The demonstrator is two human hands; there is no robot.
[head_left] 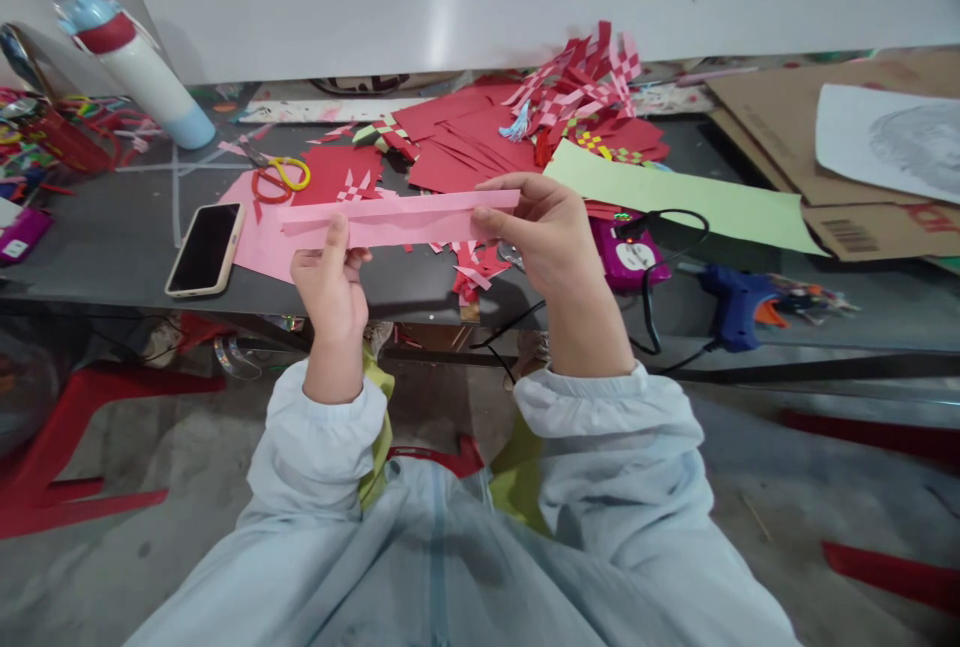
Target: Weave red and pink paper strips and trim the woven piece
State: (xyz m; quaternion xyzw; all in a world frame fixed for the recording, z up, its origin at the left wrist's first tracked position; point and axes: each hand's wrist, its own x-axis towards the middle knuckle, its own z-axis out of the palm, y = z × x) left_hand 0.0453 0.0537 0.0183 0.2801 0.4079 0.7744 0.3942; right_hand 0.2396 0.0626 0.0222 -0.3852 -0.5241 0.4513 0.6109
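Note:
A folded strip of pink paper is stretched between my two hands above the table's front part. My left hand pinches it near its left end, thumb on top. At the right end, my right hand grips it between thumb and fingers. The strip's upper edge is folded over lengthwise. Behind it lie a larger pink sheet, red paper sheets and scissors with a red and a yellow handle loop. Small red and pink cut pieces lie below the strip.
A phone lies left of the pink sheet, with a bottle farther back. Woven red-pink strips are heaped at the back. On the right are a light green sheet, a purple box, a blue glue gun and cardboard.

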